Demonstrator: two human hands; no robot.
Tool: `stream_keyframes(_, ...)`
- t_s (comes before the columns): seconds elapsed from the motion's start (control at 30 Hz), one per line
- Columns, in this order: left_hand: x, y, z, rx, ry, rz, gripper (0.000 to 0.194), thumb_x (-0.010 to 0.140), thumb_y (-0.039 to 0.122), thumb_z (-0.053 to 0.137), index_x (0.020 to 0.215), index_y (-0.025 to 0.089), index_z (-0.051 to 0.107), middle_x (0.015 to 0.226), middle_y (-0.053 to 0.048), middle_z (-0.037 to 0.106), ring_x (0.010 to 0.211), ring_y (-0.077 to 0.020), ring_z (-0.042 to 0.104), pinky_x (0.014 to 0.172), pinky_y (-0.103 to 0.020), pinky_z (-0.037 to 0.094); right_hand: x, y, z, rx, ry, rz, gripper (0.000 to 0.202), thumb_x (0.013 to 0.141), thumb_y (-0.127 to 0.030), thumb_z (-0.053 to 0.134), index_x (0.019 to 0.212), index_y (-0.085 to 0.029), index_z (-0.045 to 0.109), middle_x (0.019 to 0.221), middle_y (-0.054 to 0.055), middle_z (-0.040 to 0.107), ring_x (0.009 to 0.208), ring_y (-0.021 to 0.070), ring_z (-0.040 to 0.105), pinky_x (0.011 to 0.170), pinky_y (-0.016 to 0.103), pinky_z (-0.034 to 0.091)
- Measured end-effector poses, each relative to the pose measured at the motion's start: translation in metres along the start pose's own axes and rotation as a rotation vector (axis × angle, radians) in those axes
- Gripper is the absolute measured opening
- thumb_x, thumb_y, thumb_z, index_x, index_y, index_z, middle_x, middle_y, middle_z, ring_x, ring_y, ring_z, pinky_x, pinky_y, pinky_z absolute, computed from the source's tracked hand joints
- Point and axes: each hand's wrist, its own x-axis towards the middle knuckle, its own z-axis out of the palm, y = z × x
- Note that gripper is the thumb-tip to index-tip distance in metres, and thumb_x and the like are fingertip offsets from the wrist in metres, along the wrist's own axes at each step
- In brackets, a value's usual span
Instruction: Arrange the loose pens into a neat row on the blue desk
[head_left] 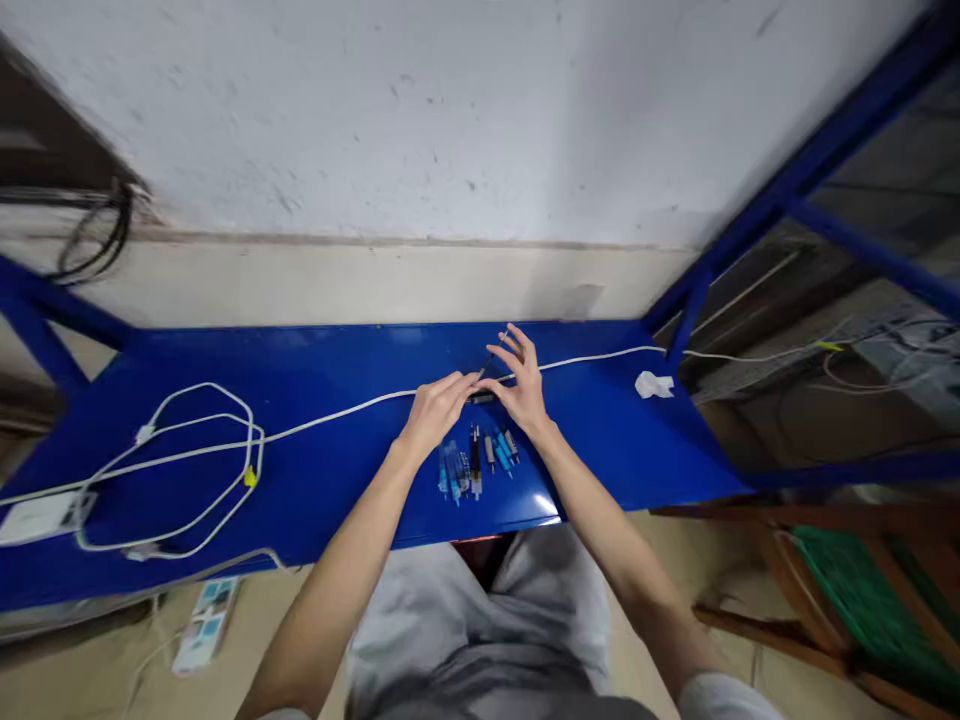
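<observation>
A blue desk (315,480) spans the frame's middle, a white cable (337,412) crossing it. At centre, the left hand (439,408) and right hand (523,385) pinch a thin dark pen (491,368), its long axis tilted toward upper right. Pens (477,460) lie just below, pointing roughly upward.

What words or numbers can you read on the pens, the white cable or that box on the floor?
None can be read.
The pens by the left hand and right hand: any print is too small.
The white cable and white adapter: no marks show.
The box on the floor: its coloured patches are too blurred to read.
</observation>
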Motion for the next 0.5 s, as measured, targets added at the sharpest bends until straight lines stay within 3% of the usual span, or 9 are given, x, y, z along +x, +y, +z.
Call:
stream_keyframes(0.17, -0.0002, 0.0019, -0.0024, -0.085, -0.002, -0.041, 0.031, 0.107, 0.026, 0.047, 0.131, 0.016, 0.064, 0.101, -0.008, 0.070, 0.090, -0.0170, 0.070, 0.080, -0.027, 0.056, 0.0021, 0.0031, 0.0019, -0.040, -0.022, 0.026, 0.052, 0.091, -0.054, 0.069, 0.138, -0.032, 0.061, 0.161, 0.012, 0.033, 0.142, 0.0334, 0.049, 0.118, 0.057, 0.045)
stream_keyframes(0.5, 0.0020, 0.0069, -0.0066, -0.096, 0.018, -0.103, 0.030, 0.107, 0.033, 0.048, 0.121, 0.016, 0.069, 0.094, -0.007, 0.070, 0.082, -0.0158, 0.069, 0.076, -0.027, 0.055, 0.0007, -0.0019, 0.0058, -0.088, 0.002, 0.023, 0.042, 0.098, -0.039, 0.067, 0.138, -0.030, 0.060, 0.159, 0.012, 0.034, 0.140, 0.0318, 0.051, 0.116, 0.055, 0.049)
